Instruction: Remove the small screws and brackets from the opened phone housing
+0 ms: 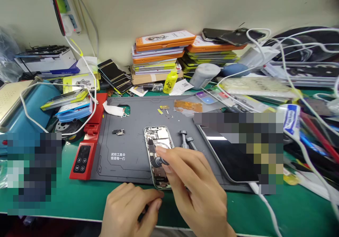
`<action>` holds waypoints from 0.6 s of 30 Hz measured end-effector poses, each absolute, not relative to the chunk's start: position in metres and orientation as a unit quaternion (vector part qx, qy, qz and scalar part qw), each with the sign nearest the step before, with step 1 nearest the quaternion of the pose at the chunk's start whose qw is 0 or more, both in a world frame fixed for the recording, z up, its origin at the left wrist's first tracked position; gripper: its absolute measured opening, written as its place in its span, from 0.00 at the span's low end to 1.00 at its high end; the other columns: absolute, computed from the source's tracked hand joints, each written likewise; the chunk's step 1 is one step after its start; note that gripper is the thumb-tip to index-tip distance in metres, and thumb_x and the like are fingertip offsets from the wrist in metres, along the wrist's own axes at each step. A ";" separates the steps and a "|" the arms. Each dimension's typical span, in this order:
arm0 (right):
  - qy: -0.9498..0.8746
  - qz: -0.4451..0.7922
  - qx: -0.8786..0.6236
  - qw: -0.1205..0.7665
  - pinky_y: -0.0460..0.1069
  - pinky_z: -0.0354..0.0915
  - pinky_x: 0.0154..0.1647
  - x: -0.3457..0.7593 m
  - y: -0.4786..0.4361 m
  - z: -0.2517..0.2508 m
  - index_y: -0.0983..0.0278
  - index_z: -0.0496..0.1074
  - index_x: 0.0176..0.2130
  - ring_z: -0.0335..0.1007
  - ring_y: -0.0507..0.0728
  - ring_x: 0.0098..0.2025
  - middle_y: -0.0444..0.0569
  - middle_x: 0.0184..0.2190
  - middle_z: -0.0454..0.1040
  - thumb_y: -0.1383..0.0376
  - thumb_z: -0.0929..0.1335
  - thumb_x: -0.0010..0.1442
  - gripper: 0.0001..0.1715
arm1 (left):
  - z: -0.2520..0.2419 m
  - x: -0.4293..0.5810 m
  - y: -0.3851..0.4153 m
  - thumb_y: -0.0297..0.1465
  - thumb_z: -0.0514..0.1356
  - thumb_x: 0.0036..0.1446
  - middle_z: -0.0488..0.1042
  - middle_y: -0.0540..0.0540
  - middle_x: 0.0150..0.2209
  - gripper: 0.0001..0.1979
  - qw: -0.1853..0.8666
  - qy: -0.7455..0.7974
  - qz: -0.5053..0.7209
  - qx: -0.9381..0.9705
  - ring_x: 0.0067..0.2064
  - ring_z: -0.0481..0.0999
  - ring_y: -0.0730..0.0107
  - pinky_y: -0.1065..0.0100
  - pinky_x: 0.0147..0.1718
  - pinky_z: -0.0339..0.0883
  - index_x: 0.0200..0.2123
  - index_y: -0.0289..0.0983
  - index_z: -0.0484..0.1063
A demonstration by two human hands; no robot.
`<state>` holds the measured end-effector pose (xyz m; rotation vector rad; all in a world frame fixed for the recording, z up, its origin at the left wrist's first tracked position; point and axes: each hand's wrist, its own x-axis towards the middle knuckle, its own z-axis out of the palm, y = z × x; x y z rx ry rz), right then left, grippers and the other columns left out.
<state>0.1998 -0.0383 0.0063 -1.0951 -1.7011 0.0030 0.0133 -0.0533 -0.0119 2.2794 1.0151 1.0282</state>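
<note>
An opened smartphone (159,177) with bare internal parts lies on a grey work mat (127,171), its lower end towards me. My right hand (194,184) is closed around a small dark-handled screwdriver (158,162) held over the left side of the phone. The screwdriver's tip is too small to make out. Just below the phone's bottom edge rests my left hand (132,207), fingers curled, index fingertip at or very near that edge. Whatever its thumb and fingers hold, if anything, is hidden. A small dark phone part (118,132) sits on the mat to the left.
Two more screwdrivers (183,138) lie right of the phone. Beyond them is a black-screened tablet-like device (227,152) with a white cable. A red control unit (82,159) borders the mat's left. Stacked boxes (164,41), a yellow bottle (171,80) and loose cables crowd the back.
</note>
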 end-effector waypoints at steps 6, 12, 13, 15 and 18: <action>-0.708 0.007 -0.463 0.534 0.50 0.76 0.53 0.200 -0.039 0.006 0.63 0.75 0.65 0.77 0.54 0.51 0.51 0.46 0.82 0.83 0.66 0.73 0.28 | -0.017 0.010 -0.058 0.26 0.59 0.80 0.84 0.53 0.32 0.09 0.228 0.381 0.353 0.824 0.29 0.78 0.68 0.66 0.31 0.66 0.51 0.43 0.78; -0.699 0.004 -0.471 0.538 0.53 0.80 0.54 0.193 -0.037 -0.003 0.62 0.70 0.71 0.83 0.58 0.52 0.52 0.49 0.85 0.77 0.71 0.73 0.31 | -0.018 0.018 -0.058 0.30 0.58 0.82 0.82 0.52 0.34 0.07 0.127 0.399 0.371 0.829 0.30 0.78 0.68 0.65 0.32 0.67 0.53 0.42 0.77; -0.683 0.008 -0.481 0.550 0.53 0.81 0.52 0.193 -0.039 -0.004 0.60 0.69 0.71 0.85 0.58 0.50 0.51 0.49 0.86 0.76 0.71 0.74 0.32 | -0.018 0.020 -0.057 0.31 0.58 0.83 0.81 0.52 0.33 0.07 0.103 0.405 0.368 0.831 0.30 0.77 0.67 0.65 0.32 0.67 0.55 0.42 0.78; -0.616 0.020 -0.509 0.601 0.52 0.82 0.47 0.196 -0.045 -0.005 0.57 0.69 0.72 0.86 0.58 0.46 0.50 0.47 0.86 0.73 0.72 0.74 0.32 | -0.017 0.024 -0.055 0.34 0.57 0.83 0.80 0.51 0.34 0.10 0.057 0.410 0.349 0.841 0.30 0.78 0.66 0.64 0.31 0.68 0.58 0.40 0.77; -0.490 0.044 -0.539 0.684 0.51 0.81 0.44 0.209 -0.055 -0.002 0.55 0.66 0.76 0.85 0.56 0.43 0.48 0.43 0.84 0.67 0.72 0.75 0.35 | -0.015 0.028 -0.053 0.36 0.54 0.85 0.79 0.50 0.33 0.15 0.004 0.411 0.321 0.853 0.30 0.78 0.66 0.63 0.29 0.68 0.61 0.38 0.77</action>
